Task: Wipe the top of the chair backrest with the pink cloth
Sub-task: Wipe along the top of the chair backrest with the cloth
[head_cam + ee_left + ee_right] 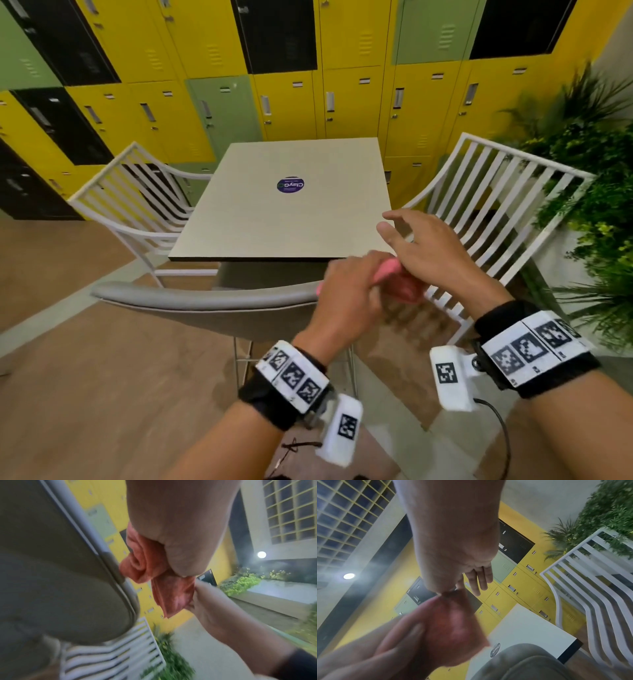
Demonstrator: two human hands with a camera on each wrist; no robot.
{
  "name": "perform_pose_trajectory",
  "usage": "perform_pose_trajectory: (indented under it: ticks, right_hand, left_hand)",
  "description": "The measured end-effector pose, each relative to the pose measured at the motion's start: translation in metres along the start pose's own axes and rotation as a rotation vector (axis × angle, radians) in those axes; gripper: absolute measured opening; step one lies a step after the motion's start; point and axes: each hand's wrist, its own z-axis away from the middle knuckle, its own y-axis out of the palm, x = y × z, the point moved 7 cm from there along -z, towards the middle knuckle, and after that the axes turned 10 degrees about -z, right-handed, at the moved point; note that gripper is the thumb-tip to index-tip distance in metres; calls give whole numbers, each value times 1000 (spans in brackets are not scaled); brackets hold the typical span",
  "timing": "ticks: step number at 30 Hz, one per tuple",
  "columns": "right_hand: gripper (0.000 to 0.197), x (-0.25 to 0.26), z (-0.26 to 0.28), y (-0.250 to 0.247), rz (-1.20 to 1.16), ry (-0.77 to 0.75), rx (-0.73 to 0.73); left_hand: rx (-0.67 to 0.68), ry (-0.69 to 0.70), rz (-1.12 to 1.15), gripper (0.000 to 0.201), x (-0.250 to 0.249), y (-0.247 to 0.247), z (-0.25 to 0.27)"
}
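1. A round purple sticker [290, 185] on the square table [246, 222] reads "ClayG", upside down from the head view; the smaller print on it is too small to read. The tags on the wrist bands carry only black-and-white square codes
2. The left hand [346, 294] is clenched round the bunched pink cloth [387, 269], which sits at the right end of the grey chair backrest [205, 298], just beside its top edge
3. The right hand [431, 253] pinches the lower flap of the cloth between thumb and forefinger, while its other fingers are spread out straight over the table corner
4. The left wrist view alone shows the cloth rolled into a coil against the backrest's seam [109, 561] and the flap [173, 595] hanging down to the right thumb; the head view hides this behind the knuckles
5. The right wrist view alone shows the ceiling grid [347, 513] and a round lamp [349, 576]
6. Count: three chairs, one grey padded one and two white slatted chairs [507, 212] at the table's sides; one table; one cloth; a wall of yellow, green and black lockers [356, 102]; green plants [589, 178] on the right
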Motion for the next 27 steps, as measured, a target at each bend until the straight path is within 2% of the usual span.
perform_pose_trajectory:
  ticks: [2,3,5,6,8,10,11,12,14,17,19,23,24,25,27]
  right_hand:
    - [51,-4,1,-3,-23,15,-7]
    - [52,-5,2,-2,-32,21,-3]
    - [51,-8,3,-1,-48,39,3]
    - [51,-9,4,0,-50,41,5]
    - [51,-12,4,1,-52,41,8]
    - [51,-14,5,1,-52,44,8]
    - [51,-15,6,1,-54,49,6]
    - [51,-17,6,1,-57,55,4]
    - [51,-18,7,1,-63,59,4]
    - [51,-19,9,-2,-84,47,-17]
    - [50,-21,11,-8,-96,47,-42]
    - [48,-24,14,-17,-95,65,-83]
    - [48,-23,15,-18,-96,63,-84]
    - [48,-23,15,-18,-98,59,-83]
    - [49,-22,17,-16,-103,49,-69]
  left_hand:
    - [-162,-104,-105,47,36,-33,4]
    - [-194,-183,-136,42,51,-39,7]
    - [-164,-263,-157,28,61,-21,12]
    - [-138,-239,-200,24,55,-5,14]
    - [-104,-170,-297,33,37,29,19]
    - [-128,-105,-290,41,24,58,13]
    - [-138,-77,-279,39,17,67,5]
    - [-96,-54,-276,34,8,75,-3]
    - [115,19,-294,26,-10,93,-14]
    - [384,188,-237,28,-37,119,-18]
    - [330,248,-292,28,-46,119,-24]
    - [-4,246,-361,23,-54,90,-47]
    - [13,268,-403,28,-53,89,-52]
    - [99,275,-475,33,-50,94,-58]
    - [338,193,-580,41,-30,106,-68]
